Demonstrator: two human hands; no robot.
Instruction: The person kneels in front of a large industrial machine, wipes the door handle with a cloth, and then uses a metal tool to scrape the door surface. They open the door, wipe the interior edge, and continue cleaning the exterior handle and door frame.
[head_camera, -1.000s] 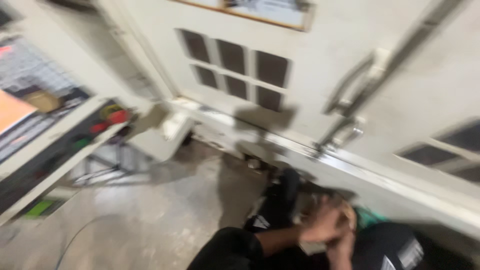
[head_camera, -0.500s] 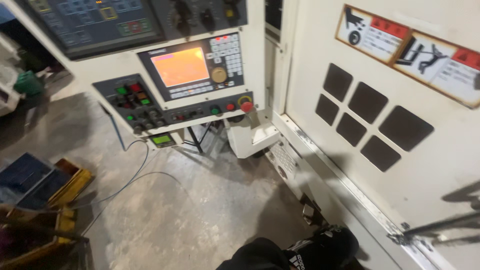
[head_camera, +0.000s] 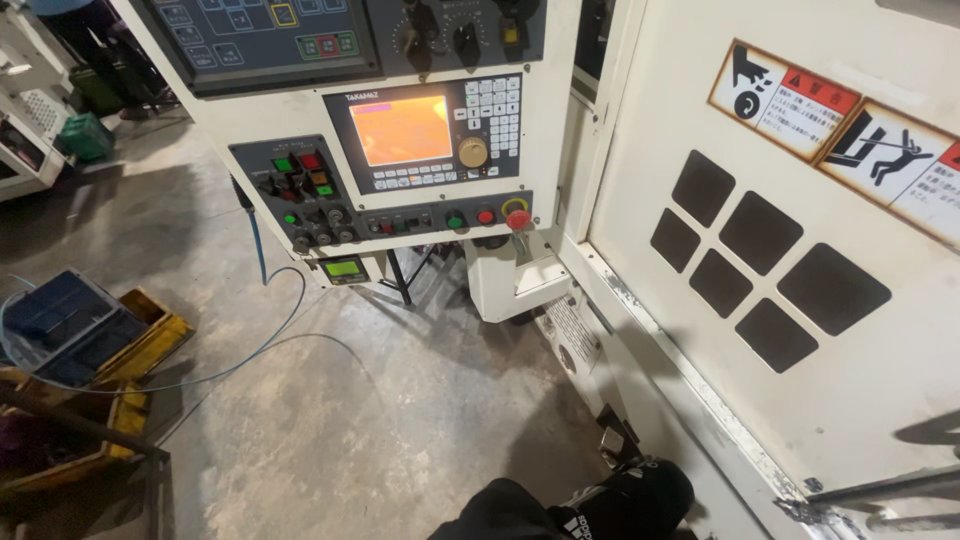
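**Machine control station seen from above, hands out of frame**

Concrete floor (head_camera: 330, 420) spreads below a cream machine cabinet (head_camera: 700, 330). Its control panel (head_camera: 400, 150) tilts outward at standing height, so that the orange screen (head_camera: 405, 130) and red stop button (head_camera: 518, 217) face an operator. A blue cable (head_camera: 265, 330) trails across the floor. Neither of the hands appears, so their opening cannot be told; only a dark shoe (head_camera: 625, 495) shows.

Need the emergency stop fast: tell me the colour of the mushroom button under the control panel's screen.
Red, on a yellow ring: the mushroom button below the orange screen, seen in the head view.
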